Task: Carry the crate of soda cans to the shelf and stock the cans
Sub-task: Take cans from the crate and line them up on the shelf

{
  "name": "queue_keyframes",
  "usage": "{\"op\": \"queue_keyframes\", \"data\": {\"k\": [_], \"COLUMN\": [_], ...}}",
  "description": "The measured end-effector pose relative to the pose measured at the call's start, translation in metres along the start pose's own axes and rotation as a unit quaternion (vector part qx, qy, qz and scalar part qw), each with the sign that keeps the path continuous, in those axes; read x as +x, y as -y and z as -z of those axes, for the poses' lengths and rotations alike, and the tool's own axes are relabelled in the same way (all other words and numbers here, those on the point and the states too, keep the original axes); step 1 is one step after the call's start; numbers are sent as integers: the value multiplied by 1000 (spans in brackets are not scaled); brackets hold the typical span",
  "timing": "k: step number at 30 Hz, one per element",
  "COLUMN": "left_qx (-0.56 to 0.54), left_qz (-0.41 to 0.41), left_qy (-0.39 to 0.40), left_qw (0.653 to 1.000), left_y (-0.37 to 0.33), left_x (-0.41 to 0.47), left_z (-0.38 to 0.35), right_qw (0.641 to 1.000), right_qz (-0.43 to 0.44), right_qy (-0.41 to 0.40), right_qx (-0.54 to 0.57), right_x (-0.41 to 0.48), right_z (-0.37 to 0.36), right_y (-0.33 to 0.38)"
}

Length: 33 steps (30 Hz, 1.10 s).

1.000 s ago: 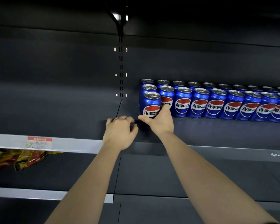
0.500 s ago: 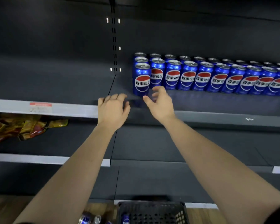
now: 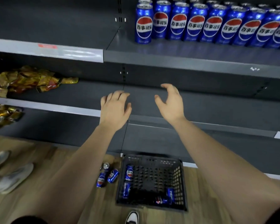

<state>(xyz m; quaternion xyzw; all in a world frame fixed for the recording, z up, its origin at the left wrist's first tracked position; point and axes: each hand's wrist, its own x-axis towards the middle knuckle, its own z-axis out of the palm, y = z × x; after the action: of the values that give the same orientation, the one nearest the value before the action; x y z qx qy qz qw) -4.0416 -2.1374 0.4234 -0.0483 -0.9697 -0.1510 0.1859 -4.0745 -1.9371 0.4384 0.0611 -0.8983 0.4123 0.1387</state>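
Rows of blue soda cans [image 3: 213,25] stand on the dark upper shelf [image 3: 184,59] at the top right. On the wooden floor below sits a black plastic crate [image 3: 153,181] with several cans lying inside. Three loose cans [image 3: 107,175] lie on the floor just left of the crate. My left hand [image 3: 115,109] hangs palm down with relaxed fingers in front of the middle shelf, holding nothing. My right hand [image 3: 171,102] is beside it, fingers loosely spread, also empty. Both hands are well below the stocked cans and above the crate.
Yellow and red snack bags [image 3: 32,80] lie on the middle shelf at the left, with more bags [image 3: 3,113] on the shelf beneath. Another person's grey shoes [image 3: 10,175] stand on the floor at the far left. My own shoe tip [image 3: 132,218] shows below the crate.
Both hands have drawn back from the leftmost can on the upper shelf and dropped lower. The view has tilted down, bringing the crate and floor into sight.
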Motion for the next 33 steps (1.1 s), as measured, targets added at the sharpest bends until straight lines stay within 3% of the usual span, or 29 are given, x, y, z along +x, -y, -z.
{"op": "queue_keyframes", "data": {"k": [10,20,33], "left_qx": [27,27,28], "left_qz": [78,134,127], "left_qy": [155,219,266], "left_qw": [984,966,955], "left_y": [18,66,177], "left_x": [-129,-192,-248], "left_z": [-57,-112,-321], "right_qw": [980,946,918], "right_qz": [-109,-194,-259], "right_qy": [162,258,299], "right_qx": [-48,-38,-35], "right_x": [-108,-168,-220], "right_z": [-37,-122,-303], "right_y": [-100,-151,-301]}}
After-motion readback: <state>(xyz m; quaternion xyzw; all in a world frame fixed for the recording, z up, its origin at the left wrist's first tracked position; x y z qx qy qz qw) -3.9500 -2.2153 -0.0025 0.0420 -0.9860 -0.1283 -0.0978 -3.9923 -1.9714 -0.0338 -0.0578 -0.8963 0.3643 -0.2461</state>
